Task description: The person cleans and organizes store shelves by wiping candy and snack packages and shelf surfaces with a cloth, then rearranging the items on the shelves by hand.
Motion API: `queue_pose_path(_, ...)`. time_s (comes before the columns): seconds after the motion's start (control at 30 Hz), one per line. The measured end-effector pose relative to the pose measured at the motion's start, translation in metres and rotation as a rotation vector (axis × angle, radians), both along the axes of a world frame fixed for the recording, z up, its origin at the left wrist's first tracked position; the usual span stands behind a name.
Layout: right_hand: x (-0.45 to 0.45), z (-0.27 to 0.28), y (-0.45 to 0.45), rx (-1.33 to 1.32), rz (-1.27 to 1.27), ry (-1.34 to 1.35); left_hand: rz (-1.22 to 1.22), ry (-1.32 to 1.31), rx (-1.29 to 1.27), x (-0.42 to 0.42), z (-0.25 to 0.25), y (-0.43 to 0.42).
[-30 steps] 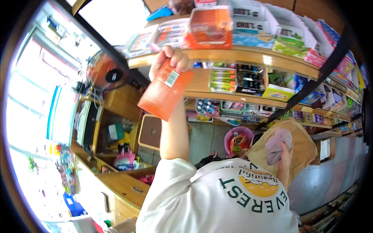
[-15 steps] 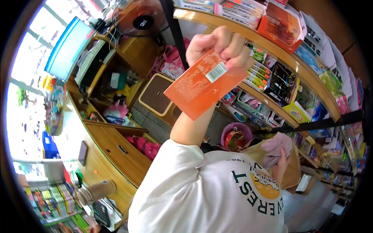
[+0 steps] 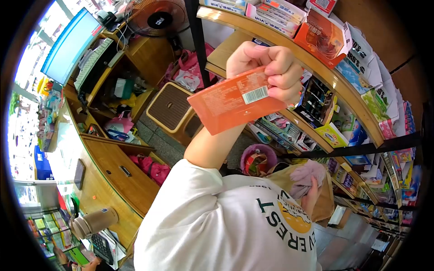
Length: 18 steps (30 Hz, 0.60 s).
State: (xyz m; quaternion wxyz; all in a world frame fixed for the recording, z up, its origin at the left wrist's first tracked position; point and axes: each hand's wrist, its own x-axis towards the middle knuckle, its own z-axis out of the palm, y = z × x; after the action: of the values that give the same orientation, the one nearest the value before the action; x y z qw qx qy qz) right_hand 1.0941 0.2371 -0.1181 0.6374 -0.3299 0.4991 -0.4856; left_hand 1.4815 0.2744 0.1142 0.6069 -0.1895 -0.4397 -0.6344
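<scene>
My left hand (image 3: 266,70), raised in the upper middle, has its fingers wrapped round the edge of a flat orange packet (image 3: 233,101). The packet's printed side with a white barcode faces me, tilted slightly. My right hand (image 3: 311,196) is at the lower right, beside my white shirt, and grips a crumpled greyish-pink cloth (image 3: 307,177). A brown bag (image 3: 326,208) is behind and below the cloth. Above and to the right of my left hand, an open orange display box (image 3: 320,37) stands on the top shelf (image 3: 266,28).
Shelves of packaged goods curve down the right side. A brown-topped stool (image 3: 169,107), a pink bin (image 3: 258,159) and a fan (image 3: 158,19) stand beyond. On the left are a wooden counter (image 3: 106,180), a monitor (image 3: 72,43) and a bottle (image 3: 96,222). Another person's hands (image 3: 91,264) show at lower left.
The view has swung toward the counter on the left. My left hand and the orange packet have moved right in the picture, and the packet has turned more level. Both hands keep their hold.
</scene>
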Motion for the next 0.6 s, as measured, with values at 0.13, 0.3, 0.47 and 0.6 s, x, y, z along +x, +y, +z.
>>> queue_pose_path(0.13, 0.009, 0.016, 0.009, 0.002, -0.013, 0.041, -0.049, -0.006, -0.009, -0.003, -0.001, -0.005)
queue_pose_path(0.3, -0.004, 0.000, 0.003, 0.035, -0.022, -0.009, -0.057, -0.012, -0.001, -0.006, 0.001, -0.007)
queue_pose_path(0.47, 0.004, 0.013, 0.007, -0.002, -0.030, 0.016, -0.075, -0.030, -0.016, -0.009, 0.003, -0.009)
queue_pose_path(0.6, 0.006, 0.015, 0.007, -0.009, -0.027, 0.036, -0.091, -0.047, 0.000, -0.009, 0.003, -0.009)
